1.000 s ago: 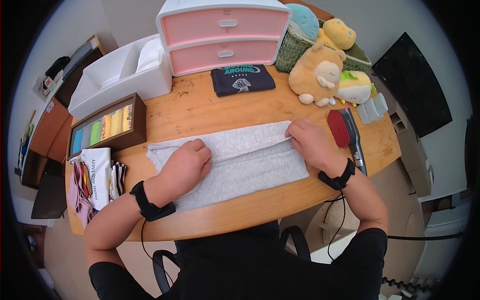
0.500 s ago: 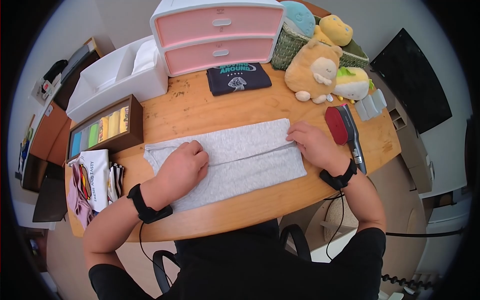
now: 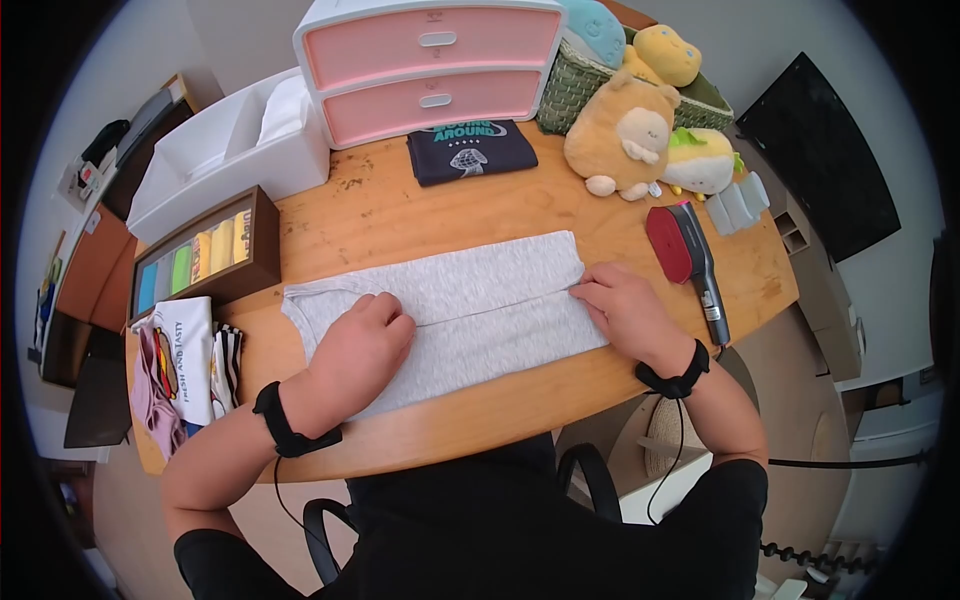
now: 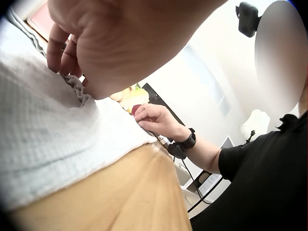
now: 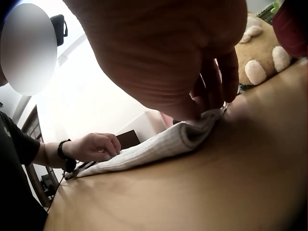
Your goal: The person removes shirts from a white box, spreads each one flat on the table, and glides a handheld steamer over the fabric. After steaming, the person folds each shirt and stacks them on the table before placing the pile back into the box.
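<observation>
A light grey shirt (image 3: pixel 480 280), folded lengthwise into a long strip, lies across the front of the wooden table in the head view. Its neckline points left, and a seam between two folded edges runs along its middle. My left hand (image 3: pixel 362 348) pinches the cloth near the neckline end of that seam; in the left wrist view its fingertips (image 4: pixel 57 65) meet bunched fabric. At the other end, my right hand (image 3: pixel 632 312) pinches the folded edge by the hem. Layers of the shirt (image 5: pixel 154 150) curl open under the right fingers in the right wrist view.
Behind the shirt lie a folded navy shirt (image 3: pixel 475 160) and a pink-fronted drawer unit (image 3: pixel 430 60). Left are a white bin (image 3: pixel 290 160), a sock box (image 3: pixel 262 245) and folded clothes (image 3: pixel 185 350). Right stand plush toys (image 3: pixel 615 140) and a red-headed brush (image 3: pixel 672 245).
The upper folded edge has come down, and the gap along the middle has narrowed to a thin seam. My right hand has moved slightly toward me; the left has stayed nearly in place.
</observation>
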`<state>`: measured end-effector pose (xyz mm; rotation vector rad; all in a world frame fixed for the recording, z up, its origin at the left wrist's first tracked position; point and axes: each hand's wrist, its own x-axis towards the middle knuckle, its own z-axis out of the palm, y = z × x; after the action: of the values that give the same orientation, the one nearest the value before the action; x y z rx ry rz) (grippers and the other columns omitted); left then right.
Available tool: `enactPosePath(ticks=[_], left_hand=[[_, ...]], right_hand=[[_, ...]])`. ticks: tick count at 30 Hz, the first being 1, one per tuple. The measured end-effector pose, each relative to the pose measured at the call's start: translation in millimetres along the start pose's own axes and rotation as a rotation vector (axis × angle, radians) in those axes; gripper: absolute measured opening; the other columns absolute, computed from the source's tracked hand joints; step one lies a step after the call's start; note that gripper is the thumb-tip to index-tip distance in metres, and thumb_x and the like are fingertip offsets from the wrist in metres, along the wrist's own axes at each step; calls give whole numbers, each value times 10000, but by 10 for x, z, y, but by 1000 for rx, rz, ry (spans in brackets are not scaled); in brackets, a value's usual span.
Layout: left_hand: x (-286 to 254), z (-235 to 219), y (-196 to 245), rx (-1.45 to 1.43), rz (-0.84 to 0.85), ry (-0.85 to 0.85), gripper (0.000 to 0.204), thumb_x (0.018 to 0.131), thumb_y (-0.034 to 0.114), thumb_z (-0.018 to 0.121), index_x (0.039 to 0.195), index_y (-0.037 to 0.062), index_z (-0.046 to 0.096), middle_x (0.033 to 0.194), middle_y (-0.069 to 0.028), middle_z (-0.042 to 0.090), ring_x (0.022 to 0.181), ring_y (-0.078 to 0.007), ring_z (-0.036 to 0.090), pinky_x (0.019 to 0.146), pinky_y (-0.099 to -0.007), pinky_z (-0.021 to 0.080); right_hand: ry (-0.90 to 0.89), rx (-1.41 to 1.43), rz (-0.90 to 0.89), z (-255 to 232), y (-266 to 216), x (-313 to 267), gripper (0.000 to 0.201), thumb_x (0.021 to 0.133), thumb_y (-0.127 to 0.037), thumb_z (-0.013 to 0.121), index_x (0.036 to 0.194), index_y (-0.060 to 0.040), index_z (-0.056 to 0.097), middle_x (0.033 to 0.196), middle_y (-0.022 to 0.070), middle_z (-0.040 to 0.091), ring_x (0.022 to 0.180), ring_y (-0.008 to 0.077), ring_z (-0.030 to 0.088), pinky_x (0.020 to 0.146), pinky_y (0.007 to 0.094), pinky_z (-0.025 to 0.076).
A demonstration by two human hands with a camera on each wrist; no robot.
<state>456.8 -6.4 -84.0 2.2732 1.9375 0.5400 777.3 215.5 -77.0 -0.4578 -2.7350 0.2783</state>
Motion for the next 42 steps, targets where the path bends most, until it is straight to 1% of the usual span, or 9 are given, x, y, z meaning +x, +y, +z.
enactPosePath(ticks=[5, 8, 13, 17, 21, 28, 37, 40, 42], left_hand=[[-88, -44, 70, 62, 15, -28, 189, 869, 36, 681, 1056, 11, 665, 1074, -156, 639, 982, -367, 633, 861, -457, 565], [-314, -106, 215, 84, 86, -12, 234, 843, 42, 675, 1074, 8, 653, 1105, -160, 637, 991, -358, 632, 850, -465, 554], [-932, -168, 335, 149, 14, -82, 331, 827, 64, 694, 1151, 13, 645, 1161, -152, 630, 1002, -336, 630, 843, -450, 532], [-1362, -163, 255, 226, -140, 117, 393, 834, 40, 733, 1215, 11, 639, 1089, -137, 644, 973, -336, 641, 831, -445, 530], [-1603, -200, 223, 15, -386, 242, 391, 873, 21, 733, 1252, -3, 640, 1051, -152, 673, 937, -349, 667, 807, -448, 553], [-1508, -190, 227, -312, -478, 286, 253, 973, 76, 741, 1191, -17, 654, 910, -160, 655, 727, -253, 663, 670, -360, 545], [-1383, -300, 207, -267, -574, 152, 240, 939, 106, 732, 1131, -12, 653, 970, -183, 686, 727, -297, 686, 703, -393, 567], [-1173, -539, 278, -120, -519, 48, 262, 929, 107, 728, 1153, -7, 653, 1073, -195, 681, 847, -332, 703, 777, -432, 572], [-945, -551, 191, -64, -329, 182, 281, 925, 104, 729, 1172, -8, 655, 1140, -200, 664, 963, -357, 689, 856, -448, 562]], right_hand=[[68, -70, 29, 8, -134, -55, 202, 860, -32, 739, 1061, -26, 740, 1019, 125, 683, 978, 347, 673, 804, 435, 569], [-49, 25, -154, -138, -341, -144, 223, 876, -43, 727, 1097, -20, 715, 1026, 131, 675, 973, 348, 676, 802, 442, 570], [-106, -62, -216, -88, -258, -369, 250, 886, -39, 705, 1134, -3, 698, 1073, 146, 686, 989, 351, 682, 818, 449, 577], [-80, -111, -199, -79, -217, -431, 271, 874, -18, 688, 1142, 12, 704, 1113, 155, 701, 1017, 360, 688, 851, 446, 586], [-62, -123, -187, -78, -269, -415, 286, 834, -2, 688, 1117, 30, 711, 1108, 160, 704, 1022, 363, 690, 863, 440, 590], [-30, -150, -178, -97, -369, -418, 289, 815, 8, 682, 1099, 39, 724, 1108, 159, 712, 1023, 354, 693, 863, 435, 591], [-99, -222, -150, -160, -279, -436, 331, 751, -48, 745, 1074, 24, 739, 1096, 146, 729, 1067, 357, 689, 921, 467, 574], [-133, -201, -109, -258, -429, -276, 401, 750, -95, 800, 1128, 16, 727, 1180, 161, 711, 1125, 377, 668, 975, 489, 554], [-109, -129, -75, -238, -530, -134, 480, 765, -137, 836, 1203, 13, 709, 1281, 179, 685, 1199, 397, 643, 1031, 500, 536]])
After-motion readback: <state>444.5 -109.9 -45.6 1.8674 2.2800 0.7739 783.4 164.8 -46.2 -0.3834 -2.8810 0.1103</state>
